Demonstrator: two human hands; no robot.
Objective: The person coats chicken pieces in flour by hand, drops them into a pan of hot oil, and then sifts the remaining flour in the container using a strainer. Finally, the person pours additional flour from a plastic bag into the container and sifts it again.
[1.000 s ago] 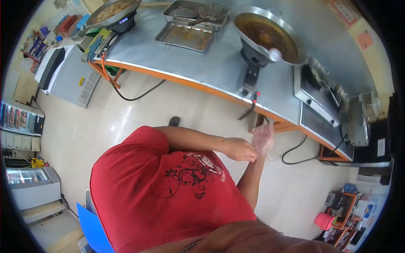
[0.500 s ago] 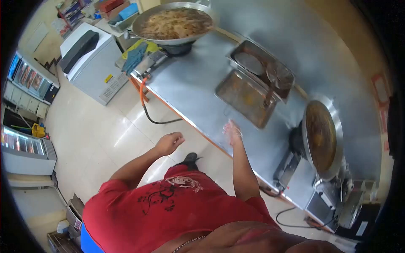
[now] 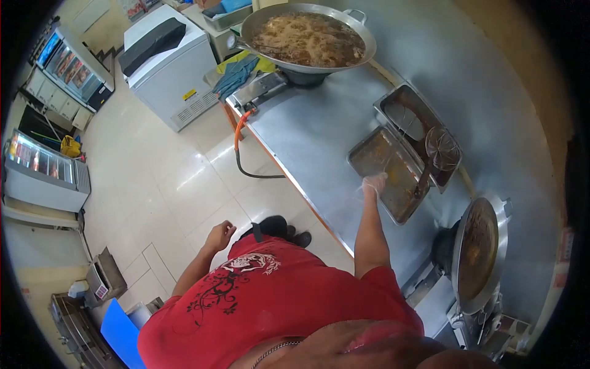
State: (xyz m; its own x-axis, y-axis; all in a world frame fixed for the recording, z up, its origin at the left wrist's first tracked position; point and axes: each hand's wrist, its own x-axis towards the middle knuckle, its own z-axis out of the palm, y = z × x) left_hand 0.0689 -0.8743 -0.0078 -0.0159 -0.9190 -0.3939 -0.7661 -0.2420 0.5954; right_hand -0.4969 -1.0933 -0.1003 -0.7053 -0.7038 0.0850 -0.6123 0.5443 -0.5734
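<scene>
My right hand [image 3: 373, 183], in a clear plastic glove, reaches over the near edge of a shallow metal tray [image 3: 369, 152]. Its fingers point forward across the tray, with nothing visible in them. Brown residue and yellowish bits coat the tray. Behind it, a deeper metal pan [image 3: 402, 93] holds a round skimmer [image 3: 405, 120] and a wire strainer [image 3: 442, 149], whose dark handle [image 3: 423, 181] hangs over the tray's right end. My left hand [image 3: 220, 235] hangs in the air over the floor, fingers loosely bent and slightly apart, holding nothing.
A large wok [image 3: 307, 40] of bubbling oil and frying food stands at the far left end of the steel table [image 3: 289, 138]. Another wok [image 3: 476, 258] with dark oil is at the right. An orange gas hose [image 3: 238, 132] drops off the table edge. A white freezer [image 3: 169, 67] stands beyond.
My right hand has moved from the table surface forward to the tray. My left hand has dropped back toward my body. The view has turned, shifting the table rightward.
</scene>
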